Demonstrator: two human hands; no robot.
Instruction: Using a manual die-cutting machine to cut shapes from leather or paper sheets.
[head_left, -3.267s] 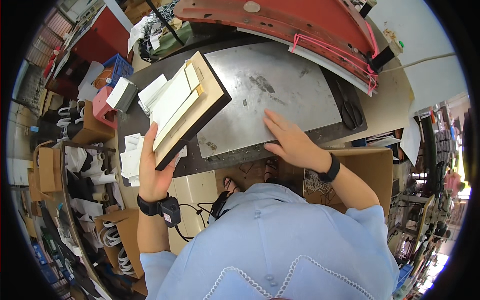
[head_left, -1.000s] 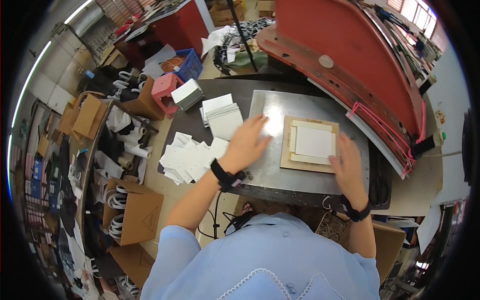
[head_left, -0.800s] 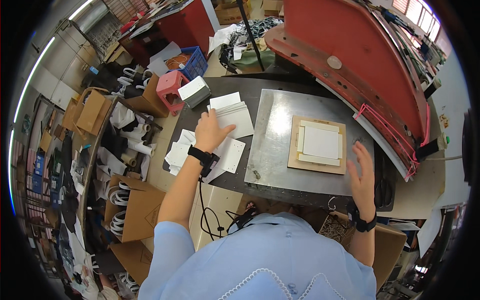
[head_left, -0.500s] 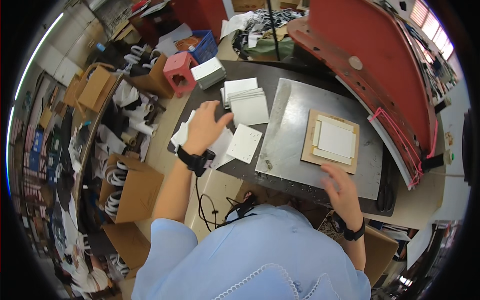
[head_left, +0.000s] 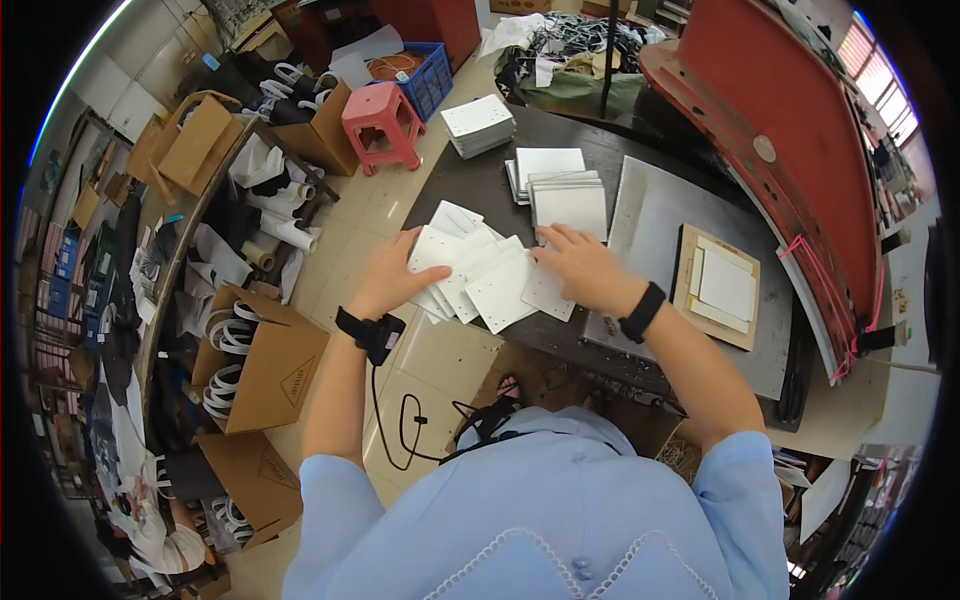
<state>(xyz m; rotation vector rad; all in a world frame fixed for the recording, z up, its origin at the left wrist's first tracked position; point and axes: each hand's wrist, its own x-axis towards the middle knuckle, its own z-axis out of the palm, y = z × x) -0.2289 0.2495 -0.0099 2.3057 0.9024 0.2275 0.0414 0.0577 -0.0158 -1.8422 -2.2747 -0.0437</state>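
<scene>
Loose white square panels (head_left: 462, 262) with small holes lie fanned out over the near left part of the dark table. At their left edge is my left hand (head_left: 390, 277), fingers apart and thumb stretched over the top panels. My right hand (head_left: 590, 268) rests at their right side, fingers spread, its fingertips touching the rightmost panel. Just beyond it stands a stack of white panels (head_left: 567, 205). Another neat stack (head_left: 478, 127) sits at the table's far left corner. Some panel edges under my left hand are hidden.
On the right, a metal plate (head_left: 640, 220) carries a brown board (head_left: 690, 310) with pale layered sheets. A large red machine arm (head_left: 770, 110) overhangs it. Beyond the table's left edge are a pink stool (head_left: 382, 125), a blue crate (head_left: 428, 85) and cardboard boxes (head_left: 285, 370).
My right hand has moved left from beside the brown board to the loose panels. My left hand has lowered onto the pile's left edge. The whole view has shifted.
</scene>
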